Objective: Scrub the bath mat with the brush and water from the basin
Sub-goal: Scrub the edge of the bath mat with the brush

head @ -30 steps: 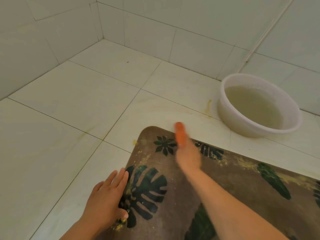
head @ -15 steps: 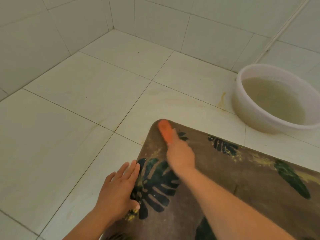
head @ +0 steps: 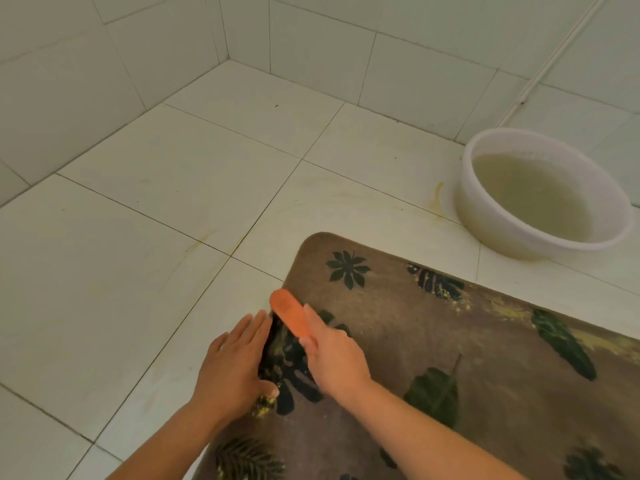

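A brown bath mat [head: 433, 334] with dark green leaf prints and yellow grime lies on the tiled floor. My right hand [head: 336, 358] grips an orange brush [head: 289, 315] and presses it on the mat's left edge, just beyond a big leaf print. My left hand [head: 232, 368] lies flat, fingers together, on the floor at the mat's left edge, its thumb touching the mat. A white basin [head: 540, 192] of cloudy water stands on the floor beyond the mat's far right side.
White tiled walls meet in a corner at the back left. A thin white pipe [head: 550, 60] runs up the wall behind the basin. Yellowish stains mark the floor tiles [head: 156, 188] near the mat and basin.
My right hand has drawn the brush from the mat's far corner back and leftward to the left edge, close to my left hand. My left hand has stayed at the mat's edge.
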